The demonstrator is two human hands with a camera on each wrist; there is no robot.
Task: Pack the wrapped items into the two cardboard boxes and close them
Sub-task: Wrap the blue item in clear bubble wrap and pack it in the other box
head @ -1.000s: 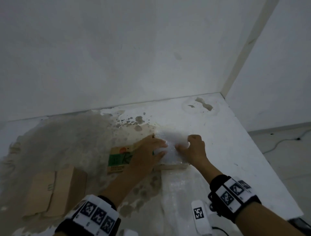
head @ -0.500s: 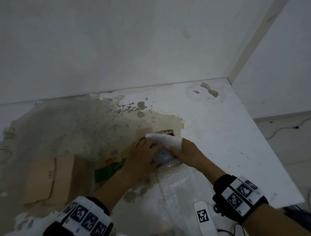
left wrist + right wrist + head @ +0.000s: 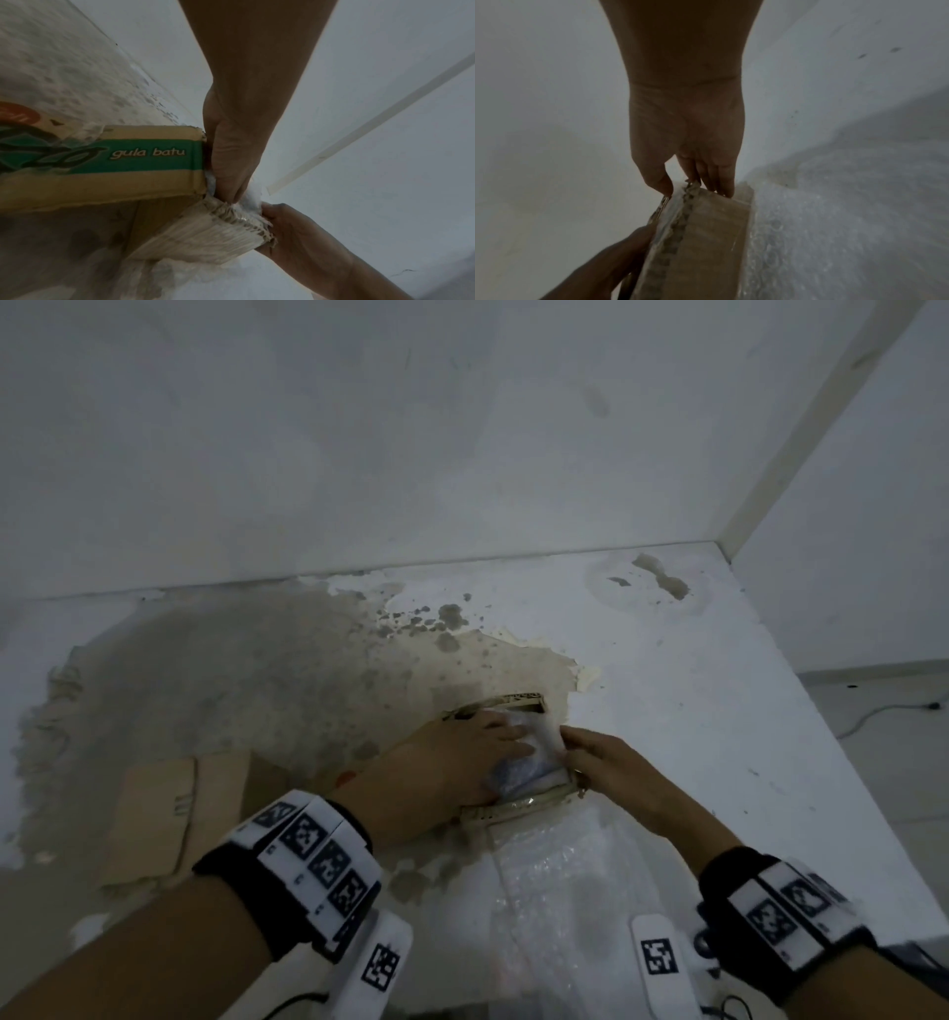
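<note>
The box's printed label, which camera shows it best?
Left wrist: the box fills the frame side-on and "gula batu" reads clearly on its green band. Head shows only the box's rim between the hands. Right wrist shows plain cardboard edge, no print.

A bare, unfinished room: plain white walls (image 3: 462, 428), a peeling, stained white table (image 3: 693, 711), a cable (image 3: 883, 711) trailing on the floor at far right.

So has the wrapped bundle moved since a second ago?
Yes. The wrapped bundle has sunk down inside the rim of the open box, under the left hand.
</note>
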